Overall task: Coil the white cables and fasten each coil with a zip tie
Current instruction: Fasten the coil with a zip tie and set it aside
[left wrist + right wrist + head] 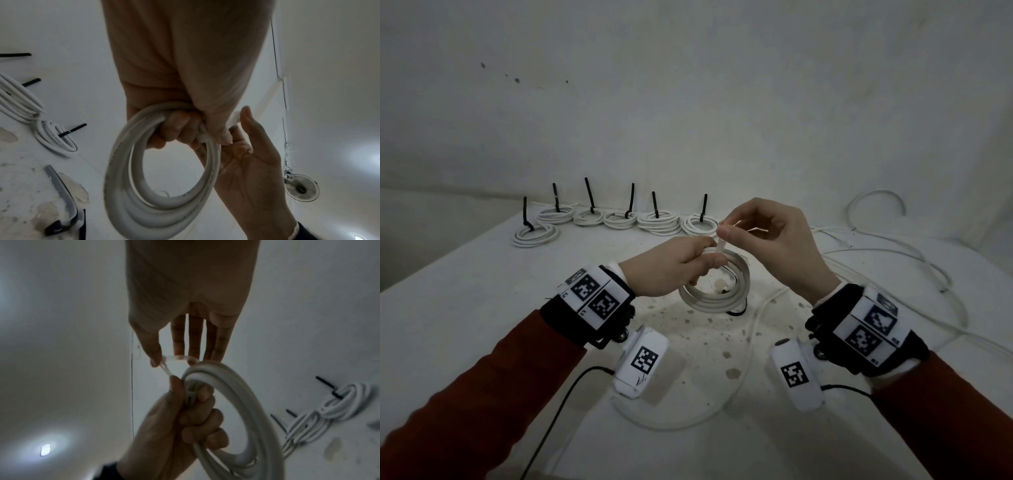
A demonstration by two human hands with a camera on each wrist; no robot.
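My left hand [681, 267] grips a white cable coil [717, 291] above the table, fingers curled through its top; the coil [144, 186] hangs below the fist. A clear white zip tie [176, 359] loops over the coil's top [232, 399]. My right hand [763, 236] pinches the zip tie [720, 245] between thumb and forefinger just above the left fist, its other fingers extended. Several tied coils [619, 219] with upright black zip ties stand in a row at the table's back.
Loose white cable [893, 260] trails over the right side of the stained white table [482, 291] and up the wall. A thin white cable [750, 342] runs down the middle. Small black and white bits [726, 287] lie under the held coil.
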